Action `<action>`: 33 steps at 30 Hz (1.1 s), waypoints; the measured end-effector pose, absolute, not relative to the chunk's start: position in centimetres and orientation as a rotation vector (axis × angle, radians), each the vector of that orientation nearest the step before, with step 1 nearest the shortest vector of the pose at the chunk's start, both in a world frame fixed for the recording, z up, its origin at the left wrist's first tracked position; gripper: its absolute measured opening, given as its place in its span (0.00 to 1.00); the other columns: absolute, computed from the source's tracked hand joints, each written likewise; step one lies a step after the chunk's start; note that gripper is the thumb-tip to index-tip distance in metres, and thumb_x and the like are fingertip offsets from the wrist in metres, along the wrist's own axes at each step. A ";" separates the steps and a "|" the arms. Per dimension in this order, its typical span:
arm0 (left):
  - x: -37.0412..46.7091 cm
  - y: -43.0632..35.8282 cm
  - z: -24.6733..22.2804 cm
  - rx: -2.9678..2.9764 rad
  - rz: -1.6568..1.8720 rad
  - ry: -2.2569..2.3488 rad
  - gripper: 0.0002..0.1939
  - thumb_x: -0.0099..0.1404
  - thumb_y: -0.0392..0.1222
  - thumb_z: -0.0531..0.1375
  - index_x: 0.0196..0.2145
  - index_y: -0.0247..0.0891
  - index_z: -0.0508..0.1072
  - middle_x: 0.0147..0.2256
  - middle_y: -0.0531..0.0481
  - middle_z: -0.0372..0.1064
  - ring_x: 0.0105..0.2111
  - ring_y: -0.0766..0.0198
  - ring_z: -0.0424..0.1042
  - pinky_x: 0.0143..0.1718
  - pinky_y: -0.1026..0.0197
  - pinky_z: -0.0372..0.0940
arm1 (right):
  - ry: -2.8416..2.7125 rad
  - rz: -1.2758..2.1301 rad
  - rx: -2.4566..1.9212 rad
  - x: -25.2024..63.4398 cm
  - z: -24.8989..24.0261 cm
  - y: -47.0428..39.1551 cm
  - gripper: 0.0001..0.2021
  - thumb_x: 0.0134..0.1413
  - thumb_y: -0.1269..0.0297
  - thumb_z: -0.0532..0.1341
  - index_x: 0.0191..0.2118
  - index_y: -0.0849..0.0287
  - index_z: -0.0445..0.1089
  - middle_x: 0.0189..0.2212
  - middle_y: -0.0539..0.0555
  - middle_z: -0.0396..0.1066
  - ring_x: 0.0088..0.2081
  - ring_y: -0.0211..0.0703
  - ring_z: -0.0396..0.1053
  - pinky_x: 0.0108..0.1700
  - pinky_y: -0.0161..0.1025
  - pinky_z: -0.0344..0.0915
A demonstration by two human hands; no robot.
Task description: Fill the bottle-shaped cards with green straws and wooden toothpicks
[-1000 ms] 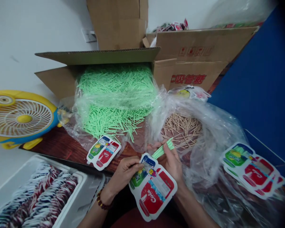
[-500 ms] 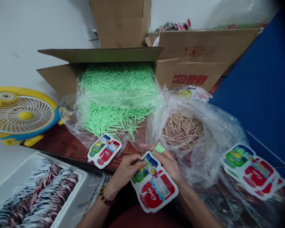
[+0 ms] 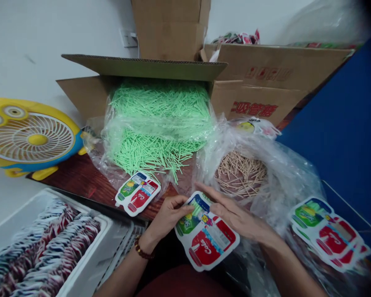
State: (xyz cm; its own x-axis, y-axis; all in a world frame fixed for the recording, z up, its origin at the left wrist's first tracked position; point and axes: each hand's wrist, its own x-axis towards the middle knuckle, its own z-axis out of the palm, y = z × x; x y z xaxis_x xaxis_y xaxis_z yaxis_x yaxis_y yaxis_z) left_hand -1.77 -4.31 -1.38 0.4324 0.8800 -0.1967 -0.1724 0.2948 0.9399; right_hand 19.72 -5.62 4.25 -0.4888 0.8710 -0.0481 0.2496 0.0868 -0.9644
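Note:
My left hand (image 3: 170, 214) pinches the upper left edge of a two-pouch packet (image 3: 205, 237), printed with a green Sprite bottle and a red Cola bottle. Pale green sticks show through the clear window on its Sprite side. My right hand (image 3: 231, 210) is open, its fingers stretched out and pressed along the packet's upper right edge. Beyond my left hand, another such packet (image 3: 138, 193) lies at the table's front edge. Loose green sticks (image 3: 160, 144) spill from a plastic-lined carton, and tan sticks (image 3: 241, 171) lie inside an opened clear plastic bag (image 3: 284, 165).
A white foam box (image 3: 103, 235) at lower left holds rows of packets. A yellow fan (image 3: 37, 138) stands on the left. Several packets (image 3: 330, 233) are piled at right. Cardboard boxes (image 3: 266, 70) line the back, beside a blue panel (image 3: 336, 123).
The green sticks that stuck out of my right hand are gone from it, and green sticks now show in the packet's Sprite side. My right hand has flattened. The view has shifted slightly.

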 end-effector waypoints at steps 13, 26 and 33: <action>-2.0 -4.2 -1.6 0.897 0.889 0.794 0.14 0.55 0.44 0.68 0.38 0.36 0.75 0.32 0.53 0.74 0.30 0.66 0.72 0.36 0.65 0.66 | -1.971 1.101 -1.216 19.3 3.6 -5.2 0.15 0.61 0.62 0.58 0.52 0.50 0.71 0.35 0.49 0.77 0.33 0.44 0.73 0.37 0.38 0.68; -2.3 -4.3 -1.6 0.970 0.790 0.864 0.16 0.55 0.43 0.68 0.39 0.33 0.75 0.33 0.49 0.76 0.29 0.64 0.73 0.33 0.63 0.66 | -1.882 1.232 -1.270 19.6 2.3 -3.8 0.11 0.56 0.57 0.62 0.41 0.55 0.75 0.32 0.49 0.76 0.30 0.42 0.70 0.34 0.35 0.64; -2.2 -4.2 -1.6 1.012 0.775 0.916 0.12 0.55 0.43 0.67 0.35 0.32 0.78 0.33 0.48 0.78 0.30 0.61 0.74 0.36 0.60 0.67 | -1.737 1.281 -1.254 19.6 2.0 -4.0 0.08 0.51 0.58 0.64 0.30 0.56 0.76 0.20 0.46 0.71 0.24 0.38 0.65 0.26 0.32 0.60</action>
State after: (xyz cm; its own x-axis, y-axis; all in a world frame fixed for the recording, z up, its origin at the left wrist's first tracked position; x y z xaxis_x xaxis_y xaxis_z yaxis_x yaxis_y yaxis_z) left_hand -2.20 -4.21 -1.65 0.4164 0.8695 -0.2656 -0.1181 0.3413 0.9325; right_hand 19.56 -3.99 1.98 -0.3448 0.9376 -0.0448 0.3199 0.0725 -0.9447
